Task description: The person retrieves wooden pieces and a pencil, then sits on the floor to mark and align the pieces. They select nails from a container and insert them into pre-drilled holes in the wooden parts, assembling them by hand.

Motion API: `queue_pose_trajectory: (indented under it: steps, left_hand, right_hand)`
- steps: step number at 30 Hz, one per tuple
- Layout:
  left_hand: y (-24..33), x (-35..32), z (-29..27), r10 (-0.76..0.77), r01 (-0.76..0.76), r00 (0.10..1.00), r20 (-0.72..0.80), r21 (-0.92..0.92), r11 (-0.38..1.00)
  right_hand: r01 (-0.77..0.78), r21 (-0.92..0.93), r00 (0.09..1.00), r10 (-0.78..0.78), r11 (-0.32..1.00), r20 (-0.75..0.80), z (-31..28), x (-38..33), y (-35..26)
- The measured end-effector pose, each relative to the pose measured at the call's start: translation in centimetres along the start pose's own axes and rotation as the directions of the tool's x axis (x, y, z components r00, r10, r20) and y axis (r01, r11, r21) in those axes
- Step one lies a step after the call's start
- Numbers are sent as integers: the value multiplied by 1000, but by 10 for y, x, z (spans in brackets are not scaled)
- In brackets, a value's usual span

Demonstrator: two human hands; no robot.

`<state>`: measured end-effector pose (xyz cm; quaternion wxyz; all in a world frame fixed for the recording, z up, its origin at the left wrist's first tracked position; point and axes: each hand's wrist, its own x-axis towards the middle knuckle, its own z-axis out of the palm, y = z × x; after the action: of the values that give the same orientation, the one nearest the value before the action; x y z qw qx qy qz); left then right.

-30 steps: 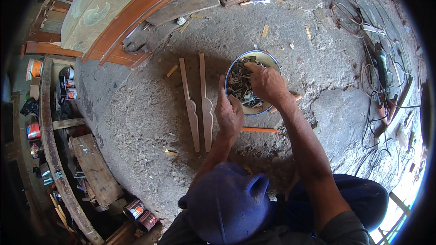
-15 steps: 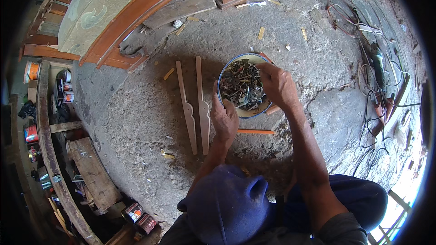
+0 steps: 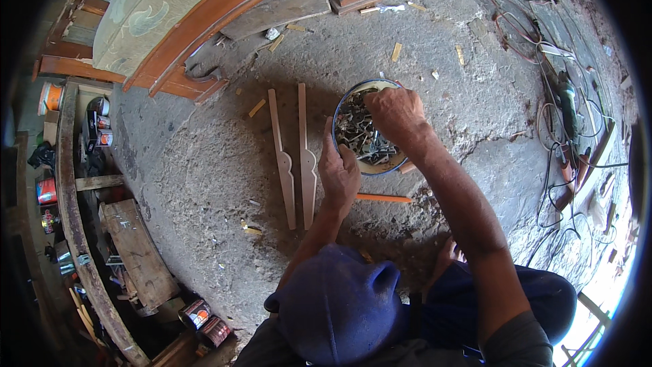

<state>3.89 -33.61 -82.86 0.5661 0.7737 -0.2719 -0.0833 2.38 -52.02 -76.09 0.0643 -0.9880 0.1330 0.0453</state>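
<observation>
A pale bowl (image 3: 382,170) with a blue rim holds a heap of small metal hardware (image 3: 363,137), which looks like mixed screws and nails. My left hand (image 3: 339,178) grips the bowl's left side, thumb at the rim and fingers along the outer wall. Over the upper right part of the bowl, my right hand (image 3: 399,117) reaches into the heap with curled fingers; its fingertips and anything between them are hidden. Left of the bowl, two slim wooden pieces (image 3: 284,163) with a notched curve lie side by side on the floor. An orange pencil (image 3: 384,198) lies just below the bowl.
A carved wooden frame with patterned upholstery (image 3: 153,24) stands at the far left. Along the left, a wooden rack (image 3: 73,183) holds tins and boards. Power tools (image 3: 565,105) and tangled cables lie on the right. Small wood scraps (image 3: 396,51) dot the rough concrete floor.
My right hand has moved left and further over the bowl, covering more of the hardware. My left hand keeps its hold on the bowl. The view has shifted slightly.
</observation>
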Motion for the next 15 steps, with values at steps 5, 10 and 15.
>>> queue_pose_trajectory:
  steps: [5,10,15]
  left_hand:
    - [-3,0,1,-106,106,994,7,26,994]
    - [4,0,-1,-55,55,998,-4,84,995]
    - [8,4,-2,-2,4,1000,-28,80,997]
  right_hand:
    - [7,7,998,-7,1000,61,-12,17,1]
    - [-2,54,992,-5,999,130,-11,18,-3]
    - [-158,63,986,161,985,-38,4,-7,-4]
